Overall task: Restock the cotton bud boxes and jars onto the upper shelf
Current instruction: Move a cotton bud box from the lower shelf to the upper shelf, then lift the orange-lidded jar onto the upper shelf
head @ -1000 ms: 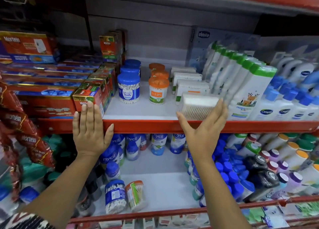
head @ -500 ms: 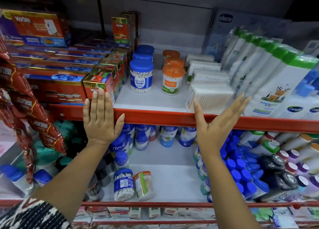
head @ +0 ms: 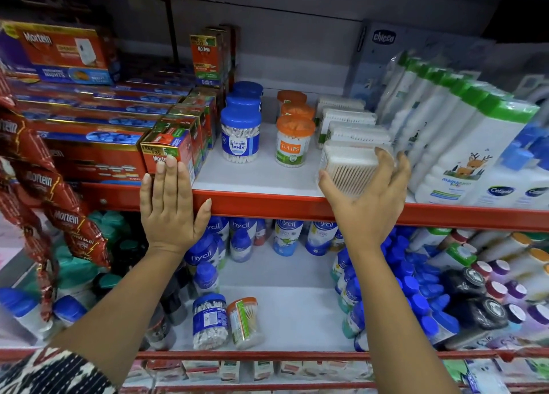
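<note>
The upper shelf (head: pixel 267 206) is carrying the whole display: Mortein boxes (head: pixel 169 153) on the left, tall lotion bottles (head: pixel 463 156) on the right, and the cotton bud stock in the gap between them. Below, the lower shelf (head: pixel 291 316) is still holding two jars (head: pixel 209 319) lying near its front rail, so by my reading the restock is only partly done.

In the gap, blue-lid jars (head: pixel 240 138) and orange-lid jars (head: pixel 295 141) are standing in rows, and a row of clear boxes (head: pixel 353 120) is running back toward the wall. The front box (head: pixel 350 168) is sitting at the shelf's front edge, just beside the lotion bottles.

The right hand (head: pixel 368 200) is changing its role: a second ago it was lying flat and open against that box, and now its grip is closing round it, thumb under the left corner and fingers (head: pixel 386 168) curling over the right side. That suggests the box is being squared into line with its row rather than simply pushed, so this item is nearly placed.

The left hand (head: pixel 169 212) is staying flat on the red shelf edge, fingers spread and pinching nothing, tips touching the front Mortein box, likely as a brace.
</note>
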`<state>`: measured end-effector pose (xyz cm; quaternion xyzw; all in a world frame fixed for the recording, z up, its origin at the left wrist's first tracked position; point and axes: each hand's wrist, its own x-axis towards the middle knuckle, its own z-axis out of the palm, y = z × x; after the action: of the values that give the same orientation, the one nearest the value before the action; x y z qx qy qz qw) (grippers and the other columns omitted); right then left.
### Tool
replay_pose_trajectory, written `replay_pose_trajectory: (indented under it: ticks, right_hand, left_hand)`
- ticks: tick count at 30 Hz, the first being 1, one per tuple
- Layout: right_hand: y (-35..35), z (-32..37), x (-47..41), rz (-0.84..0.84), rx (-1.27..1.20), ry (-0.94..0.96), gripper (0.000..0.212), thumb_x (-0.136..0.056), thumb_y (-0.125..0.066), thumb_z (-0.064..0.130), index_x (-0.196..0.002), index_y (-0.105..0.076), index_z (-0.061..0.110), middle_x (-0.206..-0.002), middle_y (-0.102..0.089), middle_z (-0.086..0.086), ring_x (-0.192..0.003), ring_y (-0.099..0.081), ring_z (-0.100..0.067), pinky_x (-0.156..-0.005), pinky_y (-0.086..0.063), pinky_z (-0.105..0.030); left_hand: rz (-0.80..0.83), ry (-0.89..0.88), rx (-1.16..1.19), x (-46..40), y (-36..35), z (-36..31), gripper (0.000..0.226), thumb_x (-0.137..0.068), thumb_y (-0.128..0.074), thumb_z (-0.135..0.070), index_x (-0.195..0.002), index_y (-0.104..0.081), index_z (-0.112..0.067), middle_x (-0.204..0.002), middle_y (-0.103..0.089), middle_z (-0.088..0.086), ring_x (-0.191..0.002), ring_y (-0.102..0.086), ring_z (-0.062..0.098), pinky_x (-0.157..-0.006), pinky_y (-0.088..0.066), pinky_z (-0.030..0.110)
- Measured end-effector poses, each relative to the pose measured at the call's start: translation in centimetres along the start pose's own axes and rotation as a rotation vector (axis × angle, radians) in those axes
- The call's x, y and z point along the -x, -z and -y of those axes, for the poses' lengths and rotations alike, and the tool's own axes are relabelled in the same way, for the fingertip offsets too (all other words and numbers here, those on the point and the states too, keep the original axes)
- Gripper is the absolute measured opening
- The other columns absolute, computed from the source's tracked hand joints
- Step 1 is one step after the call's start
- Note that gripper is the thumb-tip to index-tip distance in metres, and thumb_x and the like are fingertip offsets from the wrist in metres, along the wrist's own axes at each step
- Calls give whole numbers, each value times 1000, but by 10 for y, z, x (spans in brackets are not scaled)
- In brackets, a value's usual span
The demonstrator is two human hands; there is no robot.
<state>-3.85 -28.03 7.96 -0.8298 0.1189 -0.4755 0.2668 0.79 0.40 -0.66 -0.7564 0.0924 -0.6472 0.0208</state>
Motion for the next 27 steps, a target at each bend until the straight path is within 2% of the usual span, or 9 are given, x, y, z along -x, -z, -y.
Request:
replay_pose_trajectory:
  ticks: [4, 7, 11, 13, 15, 19, 22, 25, 27]
  right_hand:
    - [3, -4, -5, 15, -6, -45, 87, -65, -68, 64, -132, -46, 13, -146, -36, -18, -126, -47, -33, -94, -48, -52]
    - [5, -7, -5, 41, -9, -23, 87, -69, -69, 63, -136, -43, 14, -149, -32, -18, -130, -42, -32, -96, -48, -52]
    - [8, -7, 13, -26, -42, 35, 92, -80, -67, 58, -147, -31, 6, -156, -19, -25, -145, -22, -35, -114, -30, -54]
    - [8, -7, 41, -87, -86, 111, 85, -85, -66, 48, -144, -33, -2, -153, -24, -29, -144, -24, -39, -113, -28, -57]
    - [3, -11, 82, -34, -125, 193, 77, -87, -64, 42, -142, -35, -3, -151, -29, -29, -141, -29, -40, -113, -28, -58]
    - [-14, -29, 173, 415, -197, 184, 69, -87, -59, 43, -143, -32, 12, -149, -34, -13, -138, -36, -28, -111, -36, -45]
    - [-28, -38, 210, 816, -208, 1, 64, -89, -58, 46, -142, -35, 19, -143, -42, -5, -132, -41, -20, -106, -42, -38]
    - [-47, -43, 222, 1246, -116, -206, 77, -86, -61, 50, -148, -25, 23, -150, -35, -5, -135, -39, -23, -107, -39, -35]
    - [-60, -44, 223, 1396, -44, -305, 83, -83, -65, 49, -150, -22, 25, -148, -39, -9, -132, -44, -27, -106, -40, -38]
  left_hand:
    - [9, 1, 3, 1, 0, -1, 66, -102, -26, -42, -153, -10, -3, -162, -2, 8, -149, -7, 23, -122, -9, 41]
    - [10, 3, 2, 1, 0, 0, 66, -102, -27, -42, -153, -10, -3, -162, -2, 7, -149, -7, 23, -122, -10, 41]
    - [13, 7, 1, 1, 0, 0, 66, -102, -26, -41, -153, -10, -2, -162, -1, 7, -149, -6, 23, -122, -10, 41]
    - [10, 8, 2, 0, 1, -1, 66, -102, -26, -41, -153, -10, -2, -162, 0, 7, -149, -6, 22, -122, -9, 41]
    - [13, 7, 1, 0, 1, -1, 66, -102, -25, -41, -153, -10, -2, -162, 1, 6, -150, -5, 21, -122, -9, 40]
    - [22, 13, 9, 0, 1, 0, 66, -101, -26, -42, -153, -8, -4, -162, 2, 5, -150, -4, 21, -122, -9, 40]
    - [28, 15, 16, 0, 1, -1, 66, -101, -24, -42, -153, -6, -5, -162, -2, 6, -150, -3, 19, -122, -9, 39]
    - [35, 21, 12, 0, 2, -2, 66, -102, -23, -43, -153, -4, -6, -157, -15, 14, -150, -1, 19, -122, -9, 39]
    - [34, 21, 16, 0, 2, -1, 66, -102, -23, -43, -154, -4, -6, -156, -15, 15, -150, -1, 18, -122, -9, 38]
